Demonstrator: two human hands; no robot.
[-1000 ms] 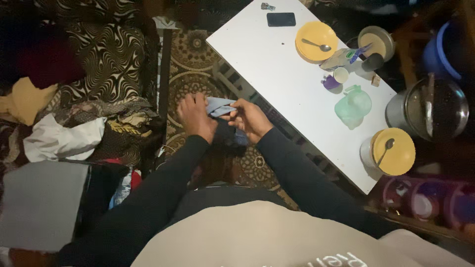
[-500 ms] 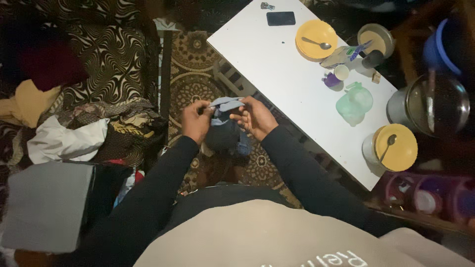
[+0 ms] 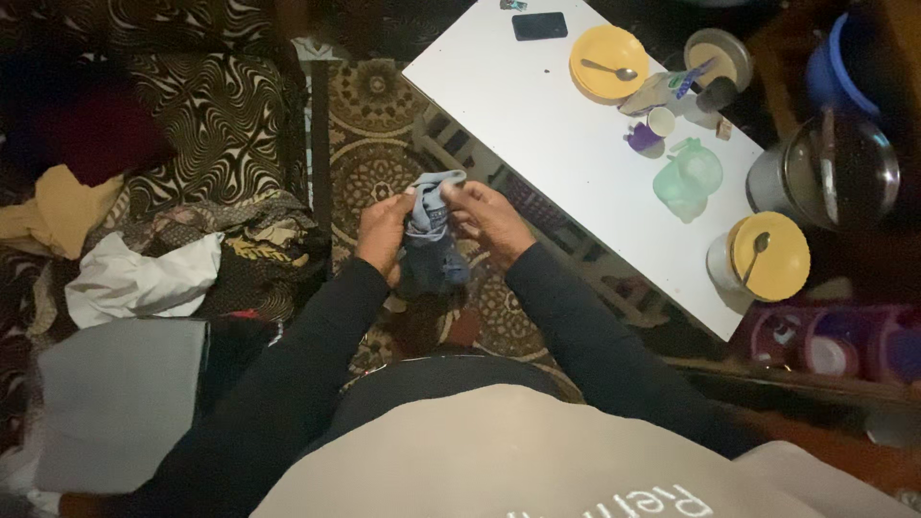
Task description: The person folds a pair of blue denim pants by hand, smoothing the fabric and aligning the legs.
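Currently a small blue cloth [image 3: 429,235] is held up between both hands, in front of the body and above the patterned rug [image 3: 369,158]. The left hand [image 3: 384,233] is clamped on the cloth's left side; the right hand [image 3: 486,217] pinches its upper right edge, fingers closed on the fabric. The top edge is kept bunched between the two grips, so the darker lower part hangs down loose; this looks like a hold for folding or rolling, judged only from the grip.

Beside the right hand, a white table [image 3: 523,105] is seen, not touched. On it are set a dark phone [image 3: 539,26], a yellow bowl with spoon [image 3: 608,63], a small mug [image 3: 660,122], a green plastic jug [image 3: 688,179] and a yellow lid with spoon [image 3: 767,256]. A big metal pot [image 3: 833,177] stands just past the table's far edge.

To the left, a heap of clothes [image 3: 144,264] is piled by patterned cushions [image 3: 206,105], with a grey sheet [image 3: 115,398] nearer the body. Nothing is seen between the hands and the cloth; the table's edge sits close on the right.
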